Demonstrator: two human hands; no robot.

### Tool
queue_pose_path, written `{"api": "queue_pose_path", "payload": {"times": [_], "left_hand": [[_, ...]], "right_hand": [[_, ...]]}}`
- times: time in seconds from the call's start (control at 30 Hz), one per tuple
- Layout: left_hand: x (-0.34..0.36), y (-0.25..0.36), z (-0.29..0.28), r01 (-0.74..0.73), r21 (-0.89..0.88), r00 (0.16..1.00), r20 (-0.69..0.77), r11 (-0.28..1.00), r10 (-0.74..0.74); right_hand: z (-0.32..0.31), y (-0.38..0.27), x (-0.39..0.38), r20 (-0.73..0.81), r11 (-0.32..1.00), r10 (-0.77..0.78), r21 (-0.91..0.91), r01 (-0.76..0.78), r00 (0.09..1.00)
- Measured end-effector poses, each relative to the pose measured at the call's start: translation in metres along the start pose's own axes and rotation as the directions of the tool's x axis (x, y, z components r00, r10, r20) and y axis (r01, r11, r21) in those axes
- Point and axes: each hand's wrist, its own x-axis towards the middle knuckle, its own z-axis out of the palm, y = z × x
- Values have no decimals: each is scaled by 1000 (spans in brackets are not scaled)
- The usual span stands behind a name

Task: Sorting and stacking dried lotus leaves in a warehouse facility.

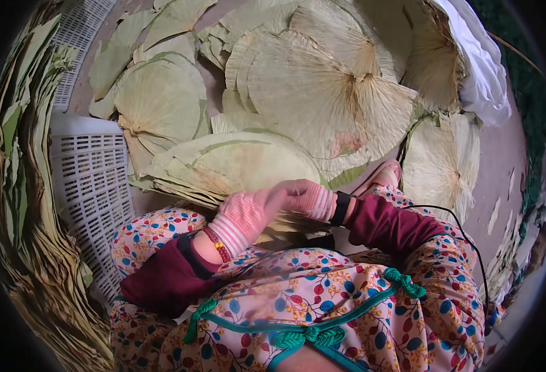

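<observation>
My left hand (246, 215) and my right hand (308, 198), both in pink gloves with white-striped cuffs, meet in front of my lap. The right hand's fingers lie across the left hand and are smeared by motion. The left hand's fingers are mostly hidden, so I cannot tell what either hand holds. Right beyond and under the hands is a stack of folded dried lotus leaves (251, 160), pale green, its layered edges toward me. A beaded bracelet (218, 244) circles my left wrist, and a black band (340, 209) my right.
Large dried leaves (329, 93) overlap across the floor ahead. At the left stand a white slatted plastic basket (93, 186) and a tall pile of leaves (28, 204). White cloth or plastic (480, 68) hangs at the far right. A black cable (471, 245) runs by my right leg.
</observation>
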Motion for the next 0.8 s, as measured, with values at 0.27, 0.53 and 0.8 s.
{"api": "queue_pose_path", "payload": {"times": [0.27,0.53,0.8], "left_hand": [[1,-8,6,-85,18,995,-44,996,85],[-3,-14,6,-163,-45,986,14,986,164],[9,-15,-3,-114,16,993,-27,993,114]], "right_hand": [[-181,-23,23,-759,749,-567,-637,-183,321],[-226,-34,41,-821,720,-356,-545,-429,446],[-222,-4,24,-677,561,-662,-732,-387,321]]}}
